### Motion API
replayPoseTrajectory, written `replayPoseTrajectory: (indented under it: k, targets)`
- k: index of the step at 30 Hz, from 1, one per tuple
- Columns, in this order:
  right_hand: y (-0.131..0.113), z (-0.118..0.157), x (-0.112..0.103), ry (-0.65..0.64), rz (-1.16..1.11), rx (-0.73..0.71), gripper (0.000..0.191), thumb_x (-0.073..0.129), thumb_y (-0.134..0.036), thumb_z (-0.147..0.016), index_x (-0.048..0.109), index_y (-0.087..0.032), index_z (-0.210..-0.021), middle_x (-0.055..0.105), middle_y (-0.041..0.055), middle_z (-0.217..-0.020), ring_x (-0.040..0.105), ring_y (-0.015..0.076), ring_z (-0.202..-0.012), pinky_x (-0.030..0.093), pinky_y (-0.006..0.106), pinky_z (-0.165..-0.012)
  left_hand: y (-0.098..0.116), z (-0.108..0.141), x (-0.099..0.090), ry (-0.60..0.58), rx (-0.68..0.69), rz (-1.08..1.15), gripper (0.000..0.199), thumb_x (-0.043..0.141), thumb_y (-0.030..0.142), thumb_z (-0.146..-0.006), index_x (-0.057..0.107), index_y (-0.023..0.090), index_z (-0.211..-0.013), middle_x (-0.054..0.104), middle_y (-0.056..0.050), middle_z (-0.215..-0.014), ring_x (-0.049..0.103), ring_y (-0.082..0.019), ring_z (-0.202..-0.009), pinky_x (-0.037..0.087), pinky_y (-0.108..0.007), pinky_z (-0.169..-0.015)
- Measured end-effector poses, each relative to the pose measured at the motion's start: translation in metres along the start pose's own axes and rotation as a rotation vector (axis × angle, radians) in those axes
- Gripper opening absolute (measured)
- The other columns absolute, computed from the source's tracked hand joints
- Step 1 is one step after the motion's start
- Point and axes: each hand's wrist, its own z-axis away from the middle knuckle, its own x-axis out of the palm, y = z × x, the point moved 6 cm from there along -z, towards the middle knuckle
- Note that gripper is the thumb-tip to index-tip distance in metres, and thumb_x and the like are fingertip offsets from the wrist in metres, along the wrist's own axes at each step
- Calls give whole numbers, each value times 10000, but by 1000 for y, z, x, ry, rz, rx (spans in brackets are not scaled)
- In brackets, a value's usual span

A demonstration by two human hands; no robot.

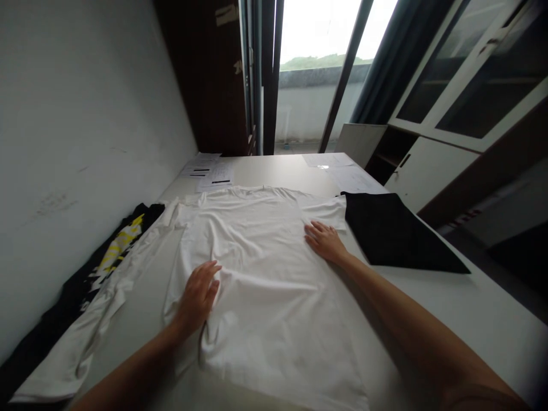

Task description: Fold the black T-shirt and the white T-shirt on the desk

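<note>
Wall (85, 103), grey, scuffed; door (205, 85), dark brown; window (319, 34), bright daylight; curtain (391, 63), dark; cabinet (428, 171), white, glass-fronted above; table (274, 165), white.

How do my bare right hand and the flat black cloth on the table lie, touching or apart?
Apart. The head view shows a bare strip of white tabletop between your right hand and the black cloth.

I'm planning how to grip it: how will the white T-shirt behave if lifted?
The white T-shirt is probably floppy, given its soft wrinkles. It looks thin, so likely light for its size. Lifted by one edge, it would probably sag.
</note>
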Motion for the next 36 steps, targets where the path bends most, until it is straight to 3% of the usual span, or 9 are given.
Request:
replayPoseTrajectory:
  k: [5, 8, 13, 19, 25, 29, 33, 36]
  targets:
    - [-3, 4, -5, -19, 59, 30, 512, 356, -508, -1049, 528, -265, -1465, 445, 123, -1572, 365, 320, -1456, 294, 593, -1149, -17, 39, -8, 34, -89, -141, 485, 413, 376, -1045, 434, 240, -1510, 481, -118, -1527, 385, -279, -1461, 327, -527, -1212]
    - [-2, 8, -6, -28, 72, 52, 527, 361, -529, -1043, 511, -274, -1479, 429, 114, -1585, 346, 328, -1463, 288, 611, -1144, -18, 56, -10, -19, -69, -279, 582, 437, 412, -1032, 350, 246, -1583, 361, -122, -1626, 287, -306, -1521, 240, -565, -1235]
    - [3, 11, -4, -19, 53, 92, 487, 349, -463, -1052, 528, -287, -1469, 449, 104, -1571, 347, 328, -1461, 289, 622, -1147, -37, 76, -22, -123, -59, -361, 636, 421, 421, -1041, 249, 269, -1633, 271, -111, -1674, 232, -289, -1549, 242, -548, -1234]
    - [11, 13, -2, 25, 3, 103, 453, 373, -412, -1047, 565, -307, -1444, 473, 96, -1554, 366, 332, -1451, 316, 599, -1144, -77, 89, -39, -249, -57, -429, 627, 409, 457, -1039, 281, 276, -1626, 290, -98, -1669, 236, -288, -1549, 225, -574, -1235]
    - [14, 13, -1, 29, -28, 99, 443, 387, -399, -1042, 585, -303, -1426, 480, 98, -1549, 380, 336, -1440, 303, 600, -1145, -92, 86, -41, -335, -37, -397, 589, 373, 459, -1052, 315, 285, -1612, 307, -90, -1663, 263, -271, -1541, 221, -568, -1237]
    - [14, 14, -2, 30, -37, 101, 443, 396, -395, -1037, 583, -290, -1424, 476, 99, -1551, 374, 327, -1445, 293, 585, -1152, -80, 78, -46, -244, -60, -366, 556, 357, 447, -1053, 385, 267, -1579, 378, -99, -1628, 310, -282, -1520, 237, -588, -1230]
    - [15, 13, -2, 33, -42, 94, 446, 402, -403, -1034, 588, -278, -1419, 481, 101, -1547, 371, 322, -1448, 284, 571, -1161, -34, 74, -45, -92, -15, -259, 499, 354, 414, -1062, 460, 255, -1523, 456, -92, -1571, 378, -263, -1480, 299, -538, -1228]
    - [16, 13, -1, 25, -46, 98, 450, 418, -409, -1026, 589, -280, -1422, 476, 99, -1552, 377, 323, -1446, 274, 571, -1170, -9, 80, -37, -56, -20, -208, 513, 361, 420, -1066, 409, 282, -1557, 415, -86, -1596, 363, -268, -1488, 351, -517, -1209]
